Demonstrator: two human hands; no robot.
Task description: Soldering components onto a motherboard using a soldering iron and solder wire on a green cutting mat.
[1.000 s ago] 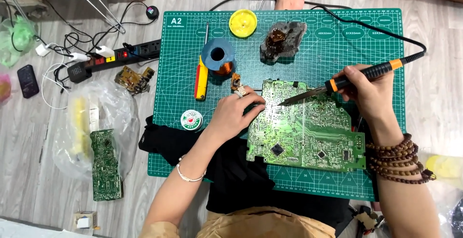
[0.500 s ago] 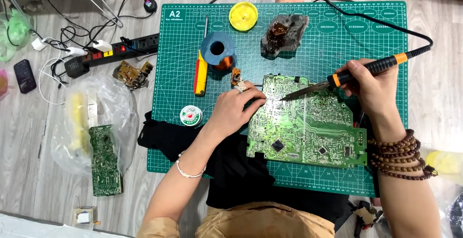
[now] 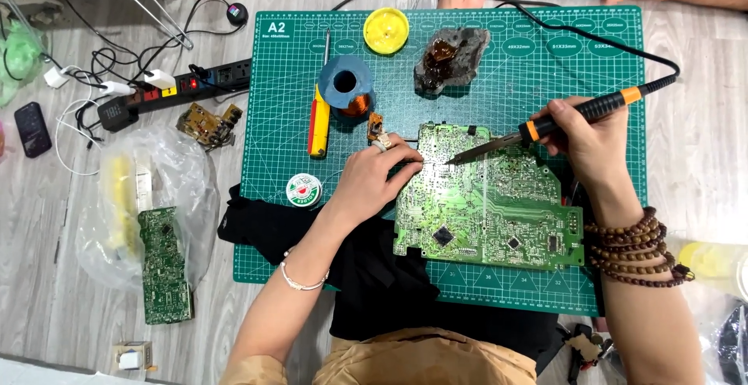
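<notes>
1 board [image 3: 491, 202] was laid on the mat [image 3: 545, 65], solder side up. It was pinned at its upper-left corner by the left hand [image 3: 372, 178]; the right hand [image 3: 588, 139] was clamped on an iron [image 3: 545, 126], tip at the board's top edge. Soldering looked mid-way, its extent unclear.

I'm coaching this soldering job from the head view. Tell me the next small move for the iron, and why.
Probably lower the soldering iron tip the last bit onto the joint. The right hand holds it slanted, its tip just over the upper part of the green circuit board. The left hand rests on the board's left edge, pinning it to the cutting mat, so the board looks steady.
</notes>
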